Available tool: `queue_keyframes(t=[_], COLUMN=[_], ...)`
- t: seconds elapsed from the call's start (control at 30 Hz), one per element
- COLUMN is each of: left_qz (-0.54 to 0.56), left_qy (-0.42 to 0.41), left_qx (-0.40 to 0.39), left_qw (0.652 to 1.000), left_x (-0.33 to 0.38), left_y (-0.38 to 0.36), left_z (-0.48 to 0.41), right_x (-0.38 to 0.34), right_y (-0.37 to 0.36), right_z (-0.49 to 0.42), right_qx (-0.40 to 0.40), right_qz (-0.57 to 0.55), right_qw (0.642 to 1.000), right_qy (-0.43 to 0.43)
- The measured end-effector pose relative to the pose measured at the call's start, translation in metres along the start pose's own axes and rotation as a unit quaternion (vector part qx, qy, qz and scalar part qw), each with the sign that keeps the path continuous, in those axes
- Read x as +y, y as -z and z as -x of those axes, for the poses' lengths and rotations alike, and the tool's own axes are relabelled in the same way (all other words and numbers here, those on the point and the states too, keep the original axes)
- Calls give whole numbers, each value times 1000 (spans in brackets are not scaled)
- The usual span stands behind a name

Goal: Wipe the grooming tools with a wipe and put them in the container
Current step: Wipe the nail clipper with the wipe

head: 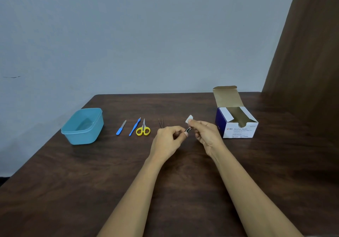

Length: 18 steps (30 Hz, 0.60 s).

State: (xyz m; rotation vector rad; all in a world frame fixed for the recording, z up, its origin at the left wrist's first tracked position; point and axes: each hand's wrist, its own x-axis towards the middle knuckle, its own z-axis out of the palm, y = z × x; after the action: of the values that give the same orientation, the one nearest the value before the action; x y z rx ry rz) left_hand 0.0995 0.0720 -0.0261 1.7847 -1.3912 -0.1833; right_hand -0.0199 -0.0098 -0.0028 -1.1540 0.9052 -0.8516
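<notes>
Well right of the blue container [82, 126], the left hand [169, 139] pinches a small metal tool [188, 129], mostly hidden inside its grip. Farther right of the container, the right hand [205, 134] holds a white wipe [189, 118] in a pinch grip.

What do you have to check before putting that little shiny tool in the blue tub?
1. The left hand grips the small metal tool: ok.
2. The right hand pinches the wipe: ok.
3. Tool wiped all over: cannot tell.
4. The container is open, no lid on: ok.
5. The scissors, nail file, blue stick and tweezers lie apart on the table, easy to reach next: ok.
</notes>
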Motion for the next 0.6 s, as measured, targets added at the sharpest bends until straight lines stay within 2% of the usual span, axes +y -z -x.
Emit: queue_keyframes(t=[0.1, 0.27, 0.37, 0.6], left_qz=[10, 40, 40, 45], left_qy=[3, 12, 12, 12], left_qx=[9, 20, 17, 10], left_qw=[1000, 999, 999, 999], left_x=[0, 0, 0, 2], left_y=[1, 2, 1, 0], left_z=[0, 0, 0, 0], right_x=[-2, -4, -4, -2], right_y=[0, 2, 2, 2], right_z=[-1, -3, -4, -4], right_qx=[6, -35, -25, 6], right_qz=[-5, -93, -122, -106], right_qw=[1000, 993, 989, 993], right_qy=[-2, -61, -85, -55])
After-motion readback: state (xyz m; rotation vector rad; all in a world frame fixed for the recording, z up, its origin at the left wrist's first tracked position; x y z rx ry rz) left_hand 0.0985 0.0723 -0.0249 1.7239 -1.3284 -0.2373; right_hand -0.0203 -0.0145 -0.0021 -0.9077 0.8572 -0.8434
